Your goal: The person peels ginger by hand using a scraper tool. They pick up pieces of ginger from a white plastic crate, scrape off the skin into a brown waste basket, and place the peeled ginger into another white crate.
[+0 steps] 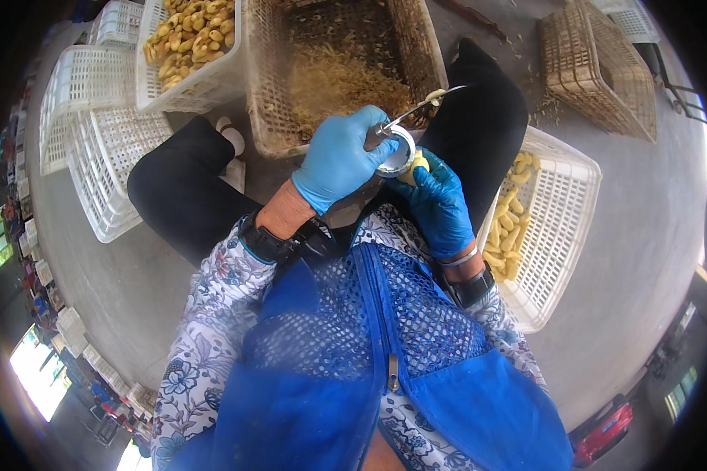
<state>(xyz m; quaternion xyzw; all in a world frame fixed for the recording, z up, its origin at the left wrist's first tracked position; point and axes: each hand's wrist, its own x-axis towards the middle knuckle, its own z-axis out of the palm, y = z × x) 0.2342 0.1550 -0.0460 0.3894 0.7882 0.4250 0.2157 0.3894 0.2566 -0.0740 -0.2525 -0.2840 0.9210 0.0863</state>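
My left hand [340, 159], in a light blue glove, is closed round the dark handle of a thin-bladed metal tool [408, 115]. Its narrow blade points up and right, with a small pale piece [434, 96] stuck near the end. A white ring-shaped object [398, 155] sits at the fingers of this hand; how it joins the tool I cannot tell. Close beside it, my right hand [441, 206], in a wet, darker blue glove, grips a pale yellow, peeled-looking piece [418, 163]. The fingers partly hide that piece.
Ahead stands a dirty crate [259, 118] with yellowish shavings. A white crate [151, 90] of brownish-yellow knobbly pieces is left of it. At my right, another white crate [562, 228] holds smooth yellow pieces. Stacked crates [106, 169] stand left; a brown crate [597, 74] far right.
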